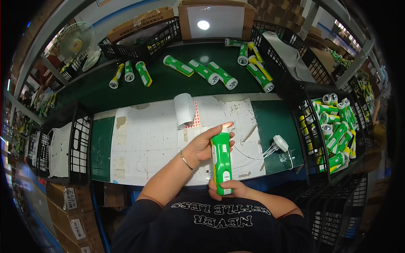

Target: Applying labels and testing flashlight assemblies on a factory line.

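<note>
I hold a green-and-white flashlight (222,158) upright over the near edge of the worktable. Around its head is my left hand (200,147), the fingers behind it and glowing in its light. My right hand (238,189) grips the tail end, thumb on the front by a small white part. Beyond my hands, a curled white sheet (183,109) stands beside a sheet of red stickers (195,118) on the pale work mat (143,143). To the right lies a white plug-like adapter (280,143) with thin white cables.
Several flashlights (206,72) lie across the green tabletop (164,88). At right, a black crate (311,168) is filled with more. Another black crate (80,143) stands at left. A bright spot shows on a white panel (217,23) at the back.
</note>
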`<action>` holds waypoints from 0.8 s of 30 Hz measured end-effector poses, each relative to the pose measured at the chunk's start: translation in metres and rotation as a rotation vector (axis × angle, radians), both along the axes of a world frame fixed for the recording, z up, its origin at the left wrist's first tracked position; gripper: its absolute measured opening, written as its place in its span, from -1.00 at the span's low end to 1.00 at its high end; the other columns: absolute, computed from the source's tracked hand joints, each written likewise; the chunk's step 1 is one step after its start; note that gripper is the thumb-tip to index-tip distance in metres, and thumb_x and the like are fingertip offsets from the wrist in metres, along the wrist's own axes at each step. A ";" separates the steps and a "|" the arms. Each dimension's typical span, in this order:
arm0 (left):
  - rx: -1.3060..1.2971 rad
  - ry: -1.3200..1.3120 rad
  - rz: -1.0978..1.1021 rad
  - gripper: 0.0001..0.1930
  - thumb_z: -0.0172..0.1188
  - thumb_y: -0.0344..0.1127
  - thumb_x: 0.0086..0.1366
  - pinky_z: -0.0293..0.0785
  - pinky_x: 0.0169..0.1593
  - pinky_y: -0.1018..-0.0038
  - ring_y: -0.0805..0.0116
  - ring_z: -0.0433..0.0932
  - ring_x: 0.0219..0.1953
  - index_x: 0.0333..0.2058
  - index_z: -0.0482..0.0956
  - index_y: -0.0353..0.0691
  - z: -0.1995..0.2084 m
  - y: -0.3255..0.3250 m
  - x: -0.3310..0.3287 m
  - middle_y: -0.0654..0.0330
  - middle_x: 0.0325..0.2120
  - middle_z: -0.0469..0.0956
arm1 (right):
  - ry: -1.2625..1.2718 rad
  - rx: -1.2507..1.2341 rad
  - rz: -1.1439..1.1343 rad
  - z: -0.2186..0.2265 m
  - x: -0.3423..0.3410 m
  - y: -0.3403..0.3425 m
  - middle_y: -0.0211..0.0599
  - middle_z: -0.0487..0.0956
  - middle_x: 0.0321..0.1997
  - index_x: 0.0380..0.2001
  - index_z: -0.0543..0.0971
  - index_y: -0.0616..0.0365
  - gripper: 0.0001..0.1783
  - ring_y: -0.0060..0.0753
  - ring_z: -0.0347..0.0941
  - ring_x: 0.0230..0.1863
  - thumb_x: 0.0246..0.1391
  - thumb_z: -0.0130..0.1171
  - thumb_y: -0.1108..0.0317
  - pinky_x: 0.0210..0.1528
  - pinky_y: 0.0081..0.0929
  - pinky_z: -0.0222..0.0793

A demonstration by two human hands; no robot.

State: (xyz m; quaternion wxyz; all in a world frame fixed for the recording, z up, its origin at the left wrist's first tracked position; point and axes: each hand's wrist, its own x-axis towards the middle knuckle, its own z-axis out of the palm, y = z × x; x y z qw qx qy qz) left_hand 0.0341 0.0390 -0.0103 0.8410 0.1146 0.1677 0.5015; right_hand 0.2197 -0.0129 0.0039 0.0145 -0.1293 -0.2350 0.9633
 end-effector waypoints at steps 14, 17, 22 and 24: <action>-0.126 0.272 0.029 -0.48 0.13 -0.23 0.16 0.44 -0.05 0.25 0.20 0.51 -0.16 0.12 0.30 -0.11 -0.003 -0.002 0.002 0.11 -0.23 0.48 | -0.375 0.351 -0.029 -0.006 -0.005 -0.004 -0.44 0.46 -0.46 -0.38 0.46 0.11 -0.76 -0.64 0.32 -0.41 0.06 0.12 0.16 -0.34 -0.66 0.23; -0.132 0.106 0.015 -0.48 0.10 -0.26 0.16 0.40 -0.01 0.25 0.23 0.50 -0.15 0.13 0.28 -0.08 -0.012 -0.004 0.002 0.11 -0.23 0.49 | -0.341 0.286 -0.032 -0.008 -0.004 -0.004 -0.43 0.47 -0.44 -0.35 0.47 0.14 -0.76 -0.61 0.35 -0.37 0.07 0.12 0.19 -0.28 -0.64 0.26; -0.112 -0.039 -0.005 -0.46 0.12 -0.27 0.15 0.38 0.01 0.26 0.25 0.45 -0.09 0.14 0.27 0.01 -0.018 -0.003 0.000 0.11 -0.17 0.43 | -0.313 0.276 -0.015 -0.011 -0.005 -0.002 -0.42 0.47 -0.41 -0.36 0.47 0.14 -0.77 -0.60 0.36 -0.35 0.07 0.12 0.20 -0.26 -0.62 0.27; -0.105 -0.041 -0.003 -0.46 0.11 -0.25 0.18 0.38 0.01 0.25 0.24 0.44 -0.08 0.16 0.24 0.02 -0.019 -0.001 -0.001 0.10 -0.16 0.43 | -0.334 0.275 -0.029 -0.011 -0.007 -0.002 -0.41 0.47 -0.41 -0.35 0.46 0.13 -0.76 -0.58 0.36 -0.32 0.06 0.12 0.18 -0.25 -0.62 0.26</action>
